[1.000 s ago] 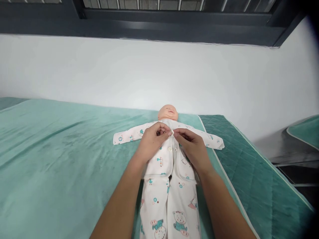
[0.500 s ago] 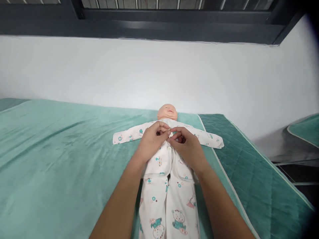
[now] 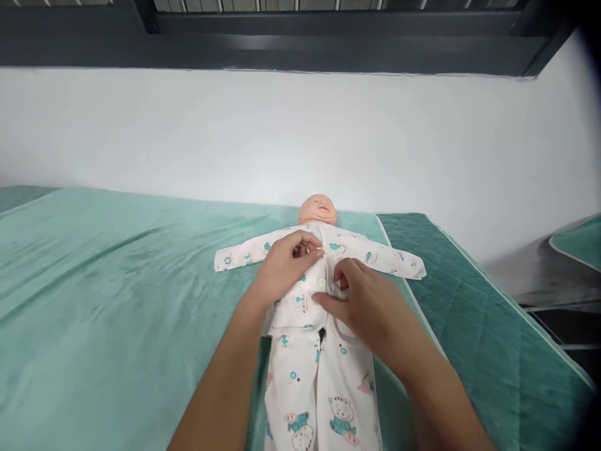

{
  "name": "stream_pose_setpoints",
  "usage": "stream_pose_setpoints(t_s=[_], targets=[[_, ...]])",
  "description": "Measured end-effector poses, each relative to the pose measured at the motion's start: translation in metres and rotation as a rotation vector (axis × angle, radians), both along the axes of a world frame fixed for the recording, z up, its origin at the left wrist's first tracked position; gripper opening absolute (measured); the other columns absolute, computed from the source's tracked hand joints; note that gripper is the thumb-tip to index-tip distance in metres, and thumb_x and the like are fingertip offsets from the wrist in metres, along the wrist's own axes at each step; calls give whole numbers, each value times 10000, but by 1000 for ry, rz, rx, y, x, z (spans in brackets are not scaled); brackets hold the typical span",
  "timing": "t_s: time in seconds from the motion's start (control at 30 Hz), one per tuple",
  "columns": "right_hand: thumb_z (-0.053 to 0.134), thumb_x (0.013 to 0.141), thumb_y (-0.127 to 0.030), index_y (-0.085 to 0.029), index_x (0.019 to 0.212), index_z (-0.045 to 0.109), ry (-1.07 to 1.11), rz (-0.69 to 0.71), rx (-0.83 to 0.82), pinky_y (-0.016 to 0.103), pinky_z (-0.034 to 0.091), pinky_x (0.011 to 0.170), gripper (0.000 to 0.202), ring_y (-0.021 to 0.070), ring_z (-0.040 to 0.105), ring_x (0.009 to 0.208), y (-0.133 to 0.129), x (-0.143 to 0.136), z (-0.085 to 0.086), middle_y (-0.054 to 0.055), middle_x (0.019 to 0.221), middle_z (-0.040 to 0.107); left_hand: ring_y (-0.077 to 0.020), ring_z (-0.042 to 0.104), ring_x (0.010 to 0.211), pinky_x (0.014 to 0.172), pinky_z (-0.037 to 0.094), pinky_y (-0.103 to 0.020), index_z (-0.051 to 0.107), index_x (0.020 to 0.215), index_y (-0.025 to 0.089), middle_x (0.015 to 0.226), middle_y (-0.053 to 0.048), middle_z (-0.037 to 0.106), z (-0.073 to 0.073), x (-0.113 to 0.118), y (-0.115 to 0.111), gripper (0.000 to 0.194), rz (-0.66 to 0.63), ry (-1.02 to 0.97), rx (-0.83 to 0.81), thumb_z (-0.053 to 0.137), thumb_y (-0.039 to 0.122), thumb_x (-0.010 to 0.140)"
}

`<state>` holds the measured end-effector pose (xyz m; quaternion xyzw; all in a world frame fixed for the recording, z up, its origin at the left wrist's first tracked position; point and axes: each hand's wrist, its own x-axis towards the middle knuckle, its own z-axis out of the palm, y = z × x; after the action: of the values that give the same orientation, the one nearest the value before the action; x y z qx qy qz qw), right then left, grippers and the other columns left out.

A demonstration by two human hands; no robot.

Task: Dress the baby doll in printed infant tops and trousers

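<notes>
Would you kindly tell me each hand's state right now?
Left hand: closed, pinching the jacket at its front.
Right hand: open over the jacket; whether touching cannot be told.

Green bedding [image 3: 126, 307] — clothed doll [image 3: 304, 313] upon it
The doll lies face up on the pale sheet [image 3: 188, 250]; one sleeve [image 3: 409, 265] reaches over the darker quilted cover [image 3: 479, 313].

"What sort of place is this?"

"Indoors, much like a bedroom: a soft green sheet [image 3: 117, 282] is spread beside a darker quilted pad [image 3: 507, 313], and a white wall [image 3: 282, 138] rises behind."

"What's above?"

"A dark frame [image 3: 300, 44] with bars [image 3: 297, 5], like a window."

"A home, then?"

"I can't tell. The doll [image 3: 318, 210] in baby clothes [image 3: 286, 313] could suit a home or a training room."
</notes>
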<state>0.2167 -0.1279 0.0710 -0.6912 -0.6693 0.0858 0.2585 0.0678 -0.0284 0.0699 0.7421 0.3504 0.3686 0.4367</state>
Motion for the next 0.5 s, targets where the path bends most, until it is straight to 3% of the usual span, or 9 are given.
stream_pose_setpoints(t_s=[0.1,0.2,0.33,0.5], targets=[[579,863,-328,-225,745,433,-26,4,-33,283,240,536,214,140,422,586,-3,-1,3,-6,722,554,-112,414,663,593,341,-258,661,860,224,760,22,542,9,-7,-3,210,-112,126,-15,623,430,841],[500,913,-304,-220,688,438,78,61,-79,280,246,531,248,130,411,569,-2,5,9,-20,652,533,-124,458,725,628,367,-260,678,832,227,828,11,588,16,-15,-5,188,-231,242,-8,678,411,794],[515,921,-363,-217,685,490,346,131,-163,262,268,525,279,119,404,577,0,16,14,-33,615,489,-134,496,776,671,392,-267,690,800,219,876,-1,608,19,-20,-4,149,-285,292,3,679,368,792],[575,896,-470,-215,737,528,772,190,-206,247,324,531,304,105,418,561,6,20,6,-47,602,462,-100,473,659,581,365,-239,650,813,197,729,21,559,19,-20,-6,164,-302,186,-132,639,359,837]])
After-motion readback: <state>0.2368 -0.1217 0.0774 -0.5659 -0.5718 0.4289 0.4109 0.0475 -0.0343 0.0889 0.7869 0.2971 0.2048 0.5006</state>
